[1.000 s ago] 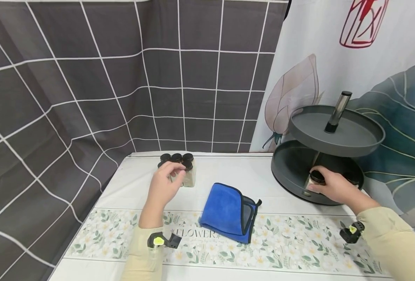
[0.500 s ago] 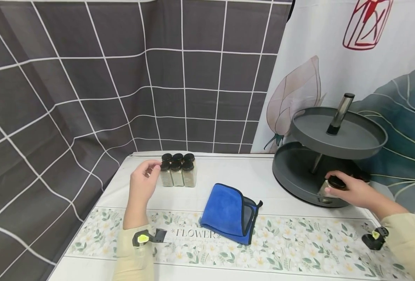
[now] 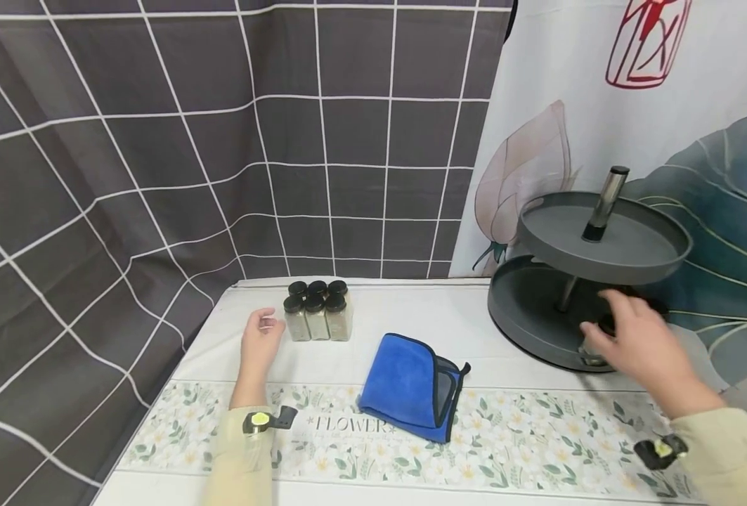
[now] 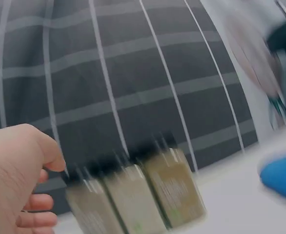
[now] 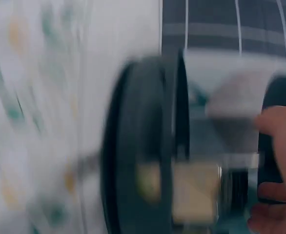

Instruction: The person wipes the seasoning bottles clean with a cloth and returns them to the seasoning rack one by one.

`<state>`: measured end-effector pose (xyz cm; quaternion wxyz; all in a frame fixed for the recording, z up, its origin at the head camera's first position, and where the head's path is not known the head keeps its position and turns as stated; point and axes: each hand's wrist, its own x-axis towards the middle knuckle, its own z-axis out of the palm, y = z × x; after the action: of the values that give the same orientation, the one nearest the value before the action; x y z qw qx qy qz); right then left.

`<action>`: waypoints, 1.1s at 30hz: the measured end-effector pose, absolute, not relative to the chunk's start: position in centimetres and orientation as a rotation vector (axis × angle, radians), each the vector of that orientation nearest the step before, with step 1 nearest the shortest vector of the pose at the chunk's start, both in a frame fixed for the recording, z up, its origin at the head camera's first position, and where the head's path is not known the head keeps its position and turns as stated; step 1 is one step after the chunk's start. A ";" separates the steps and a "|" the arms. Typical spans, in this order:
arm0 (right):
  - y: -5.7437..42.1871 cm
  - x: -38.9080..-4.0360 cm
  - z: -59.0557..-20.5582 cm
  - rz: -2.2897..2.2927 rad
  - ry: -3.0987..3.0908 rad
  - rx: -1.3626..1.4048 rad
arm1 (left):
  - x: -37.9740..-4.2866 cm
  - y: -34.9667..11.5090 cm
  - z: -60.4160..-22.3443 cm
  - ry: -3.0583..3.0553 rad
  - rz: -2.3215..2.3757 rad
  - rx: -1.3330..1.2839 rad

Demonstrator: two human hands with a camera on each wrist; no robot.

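Table [image 3: 436,313]: bearing a blue cloth [image 3: 401,383]
Left hand [image 3: 261,344]: curving loosely, left of cloth, beside six jars [image 3: 315,320]
Right hand [image 3: 645,344]: hovering spread, right of cloth, near another jar [image 5: 196,192]

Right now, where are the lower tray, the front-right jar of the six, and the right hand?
Lower tray [image 3: 526,303]: head view, bare left part of its floor.
Front-right jar [image 3: 339,325]: head view, its body below the lid.
Right hand [image 3: 644,346]: head view, back of the hand.
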<state>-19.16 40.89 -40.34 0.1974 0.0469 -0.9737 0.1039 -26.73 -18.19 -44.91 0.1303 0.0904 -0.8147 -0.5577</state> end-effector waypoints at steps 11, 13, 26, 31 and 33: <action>27.8 -18.6 -45.7 0.236 -2.398 0.546 | -29.6 -17.6 -50.6 -2.441 -1.805 0.185; 25.2 -18.3 -46.2 0.291 -2.469 0.577 | -29.8 -17.6 -50.9 -2.478 -1.769 0.137; 14.0 -17.3 -48.6 0.368 -2.917 0.829 | -30.3 -17.4 -51.4 -2.475 -1.547 0.093; 13.7 -17.7 -48.7 0.476 -2.871 0.678 | -30.1 -17.6 -51.4 -2.448 -1.594 0.149; 13.9 -18.0 -48.8 0.670 -2.845 0.580 | -29.8 -17.9 -51.4 -2.425 -1.639 0.158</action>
<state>-17.98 13.91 -48.77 0.0808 0.1940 -0.9516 0.2242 -29.82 -17.85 -51.41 0.1051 0.0536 -0.8227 -0.5562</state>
